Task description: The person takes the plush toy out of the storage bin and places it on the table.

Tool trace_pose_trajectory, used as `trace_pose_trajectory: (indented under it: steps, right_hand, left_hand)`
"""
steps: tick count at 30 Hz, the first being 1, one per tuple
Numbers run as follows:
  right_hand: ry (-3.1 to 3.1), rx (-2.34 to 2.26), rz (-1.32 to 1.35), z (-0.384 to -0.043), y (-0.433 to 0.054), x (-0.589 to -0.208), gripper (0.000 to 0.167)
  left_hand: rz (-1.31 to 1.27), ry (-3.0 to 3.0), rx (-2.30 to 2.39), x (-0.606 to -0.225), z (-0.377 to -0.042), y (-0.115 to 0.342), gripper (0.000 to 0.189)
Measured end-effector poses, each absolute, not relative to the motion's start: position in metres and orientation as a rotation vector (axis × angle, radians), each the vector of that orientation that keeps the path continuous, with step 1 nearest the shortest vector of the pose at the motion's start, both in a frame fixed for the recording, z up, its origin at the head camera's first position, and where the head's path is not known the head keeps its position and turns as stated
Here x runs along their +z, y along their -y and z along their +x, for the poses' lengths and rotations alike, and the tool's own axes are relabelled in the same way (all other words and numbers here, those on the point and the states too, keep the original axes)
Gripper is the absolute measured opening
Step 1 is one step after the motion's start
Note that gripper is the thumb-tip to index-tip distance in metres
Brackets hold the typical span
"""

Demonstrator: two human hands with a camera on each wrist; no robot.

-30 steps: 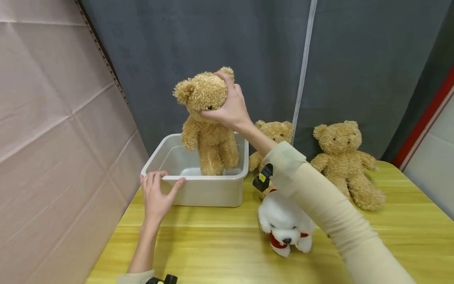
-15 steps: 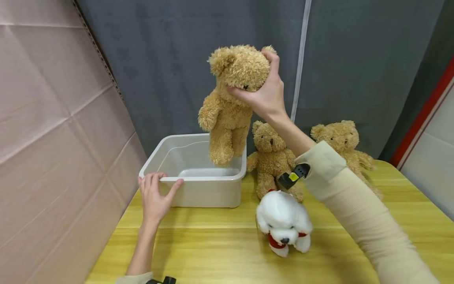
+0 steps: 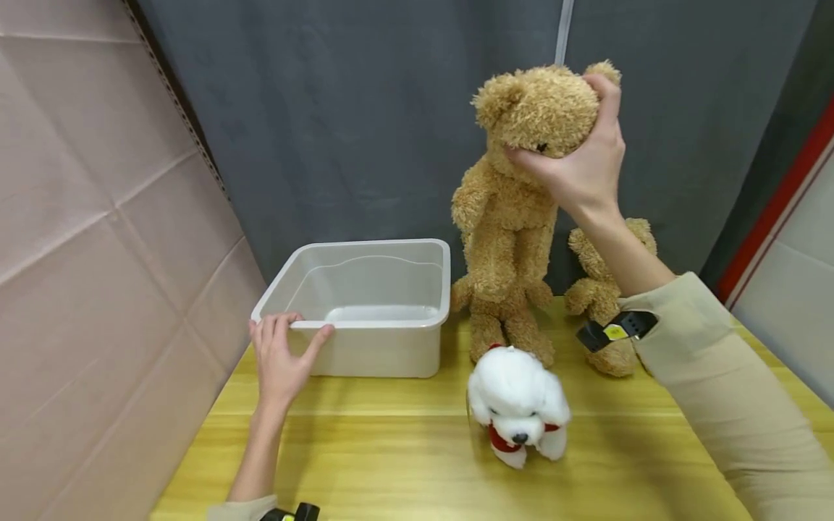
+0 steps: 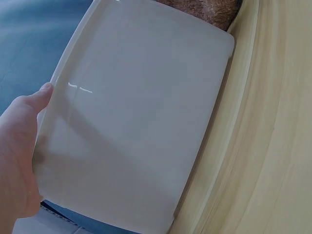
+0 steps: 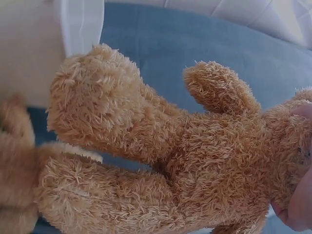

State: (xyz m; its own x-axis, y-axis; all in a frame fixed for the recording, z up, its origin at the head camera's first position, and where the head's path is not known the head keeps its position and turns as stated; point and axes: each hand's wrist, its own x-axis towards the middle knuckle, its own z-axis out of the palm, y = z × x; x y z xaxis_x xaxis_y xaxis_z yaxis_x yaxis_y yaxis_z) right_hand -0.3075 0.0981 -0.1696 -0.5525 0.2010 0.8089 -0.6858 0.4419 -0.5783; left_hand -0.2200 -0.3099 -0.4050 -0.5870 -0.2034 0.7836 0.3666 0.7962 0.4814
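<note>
My right hand grips a tan teddy bear by its head, thumb across the face and fingers near one ear. The bear hangs upright in the air, right of a light grey plastic bin. In the right wrist view, the held bear's shaggy belly and legs fill much of the frame. My left hand holds the bin's near rim at its left corner, fingers over the edge. The left wrist view shows the thumb at the rim and the bin's outer wall. The bin's visible inside holds nothing.
Behind the held bear sits a second teddy bear, its head hidden. A third bear sits farther right, partly behind my right forearm. A white plush dog with red trim stands in front on the wooden table. A grey curtain hangs behind.
My right hand has lifted the teddy bear up out of the bin and carried it right, in front of the second bear. My left hand stays on the rim.
</note>
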Motion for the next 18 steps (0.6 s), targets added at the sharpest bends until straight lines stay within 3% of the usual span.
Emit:
trace_pose_trajectory:
  steps: [18]
  right_hand:
    - [1.967, 1.071, 0.096, -0.276, -0.197, -0.213, 0.096]
  left_hand:
    - [-0.103, 2.071, -0.779, -0.404, -0.215, 0.313, 0.052]
